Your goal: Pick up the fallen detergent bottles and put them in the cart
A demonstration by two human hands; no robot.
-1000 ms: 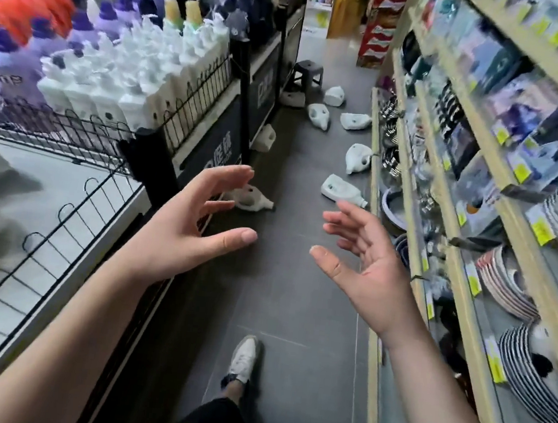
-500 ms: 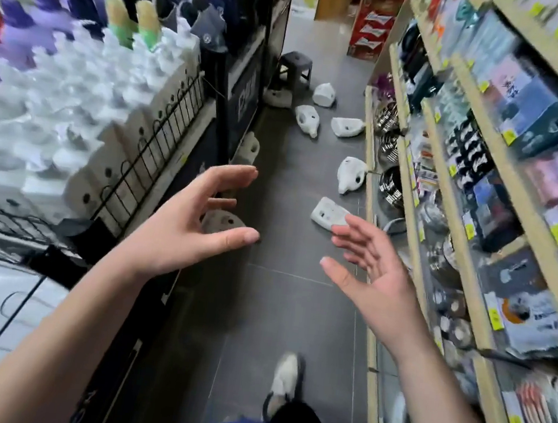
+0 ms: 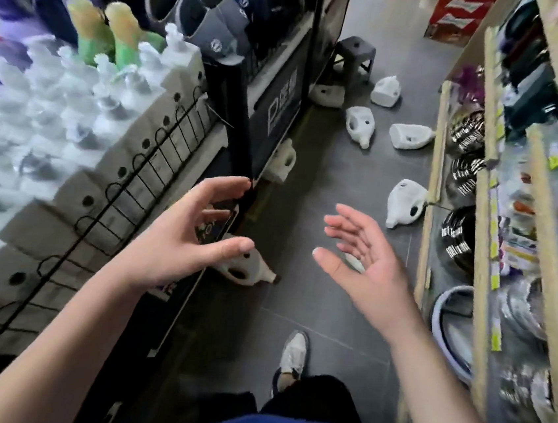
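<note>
Seen from the head camera, the person stands in a narrow shop aisle with both bare arms stretched forward. The left hand is spread, its fingers loosely bent, and grips nothing. The right hand is turned palm-up with relaxed fingers and is also empty. The two hands are held apart above the grey tiled floor.

The white plastic detergent bottles lie scattered on that floor, most of them on their sides. The nearest fallen bottle lies just beyond the left thumb, at the foot of the black display stand. A second fallen bottle rests against the base of the wooden shelf unit on the right. Several more lie further down the aisle, near a dark grey plastic stool.

On the left, a black wire rack fences rows of upright white bottles in cardboard boxes. A white shoe is planted on the floor below the hands.
</note>
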